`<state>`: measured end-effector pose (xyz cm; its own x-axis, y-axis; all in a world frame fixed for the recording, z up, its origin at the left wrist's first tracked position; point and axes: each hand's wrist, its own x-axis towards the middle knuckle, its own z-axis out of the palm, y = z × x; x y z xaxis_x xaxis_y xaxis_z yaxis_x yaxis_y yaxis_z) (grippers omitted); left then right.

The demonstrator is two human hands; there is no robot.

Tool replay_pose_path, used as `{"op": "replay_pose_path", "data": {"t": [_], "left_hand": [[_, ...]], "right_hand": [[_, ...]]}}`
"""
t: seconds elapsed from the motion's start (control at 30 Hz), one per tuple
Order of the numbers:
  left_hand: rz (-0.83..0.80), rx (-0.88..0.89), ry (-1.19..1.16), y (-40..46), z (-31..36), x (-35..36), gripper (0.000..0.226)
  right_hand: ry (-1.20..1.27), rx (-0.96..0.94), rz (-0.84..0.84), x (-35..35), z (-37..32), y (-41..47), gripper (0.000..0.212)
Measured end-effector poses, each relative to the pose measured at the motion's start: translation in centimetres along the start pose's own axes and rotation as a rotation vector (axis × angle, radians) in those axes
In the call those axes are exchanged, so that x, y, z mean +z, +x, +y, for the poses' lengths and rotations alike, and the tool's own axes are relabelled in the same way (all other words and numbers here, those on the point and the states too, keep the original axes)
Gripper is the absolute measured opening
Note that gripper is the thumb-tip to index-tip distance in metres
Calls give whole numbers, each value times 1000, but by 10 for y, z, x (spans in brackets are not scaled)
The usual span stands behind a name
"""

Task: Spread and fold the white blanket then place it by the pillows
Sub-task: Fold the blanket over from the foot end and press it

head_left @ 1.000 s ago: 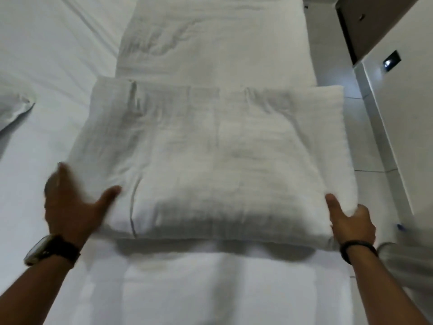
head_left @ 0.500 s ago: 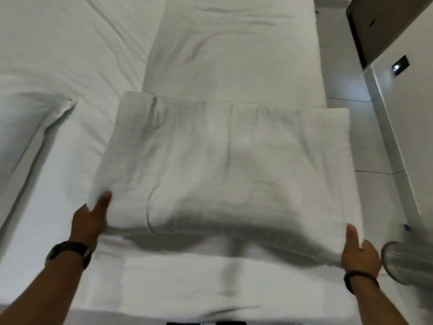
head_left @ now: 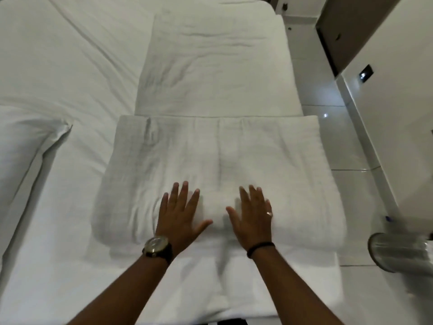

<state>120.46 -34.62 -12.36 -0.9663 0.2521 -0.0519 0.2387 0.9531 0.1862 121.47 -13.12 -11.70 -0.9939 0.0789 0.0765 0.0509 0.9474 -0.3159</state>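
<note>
The white blanket (head_left: 218, 160) lies folded into a thick wide rectangle across the bed, on top of a longer unfolded strip of the same cloth that runs away from me. My left hand (head_left: 180, 212), with a watch on its wrist, presses flat on the near middle of the fold, fingers straight and spread. My right hand (head_left: 253, 214), with a ring and a dark wristband, presses flat beside it, a hand's width to the right. A white pillow (head_left: 21, 156) lies at the left edge of the view.
The bed (head_left: 70, 66) is covered by a white sheet. Its right edge borders a pale tiled floor (head_left: 332, 137). A shiny metal cylinder (head_left: 398, 252) stands at the right. A wall with a dark switch plate (head_left: 364, 75) runs along the right.
Both hands let go of the fold's near corners and came together onto the top of its near middle. The fold now lies flat on the bed.
</note>
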Motion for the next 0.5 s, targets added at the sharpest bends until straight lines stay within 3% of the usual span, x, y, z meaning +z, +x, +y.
{"op": "replay_pose_path", "data": {"t": [0.1,0.2,0.27,0.33,0.43,0.5], "left_hand": [[-135,-11,83,-7,-37,5,100],[-133,-23,143,-34,-79,2,104],[-137,-50,132,-43,-81,-1,102],[-126,-89,95,-35,-60,-3,99],[-91,27,54,-5,-14,-3,92],[-90,96,105,16,-6,1,89]], "right_hand": [[-163,-31,-165,7,51,-6,65],[-274,125,-254,-15,135,-31,89],[-313,238,-306,-28,151,-39,98],[-249,271,-240,-30,125,-30,96],[-132,14,-139,-7,45,-2,75],[-114,-141,-161,17,8,14,67]]}}
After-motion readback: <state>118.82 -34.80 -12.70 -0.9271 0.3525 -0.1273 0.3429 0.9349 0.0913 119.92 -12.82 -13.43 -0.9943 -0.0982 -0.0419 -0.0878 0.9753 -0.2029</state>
